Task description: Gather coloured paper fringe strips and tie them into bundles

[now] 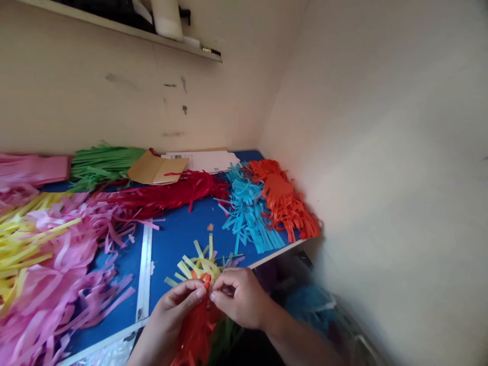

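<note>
At the table's near edge, my left hand (179, 302) pinches the gathered top of an orange tissue paper tassel (196, 333) between thumb and fingers. Its strips hang down towards my lap. My right hand (242, 297) is closed at the same gathered top, thumb and forefinger pressed together; the exact pinch point is small and partly hidden. Just beyond my fingertips, yellow fringed paper strips (208, 262) fan out on the blue table (183, 223). Green strips (224, 333) hang below my right hand.
Pink fringed paper (72, 239) and yellow strips (19, 244) cover the left side. Green (109, 162), red (168, 195), light blue (247, 208) and orange bundles (285, 198) lie farther back, near a brown envelope (156, 168). Walls close in behind and right; a shelf (114, 25) hangs above.
</note>
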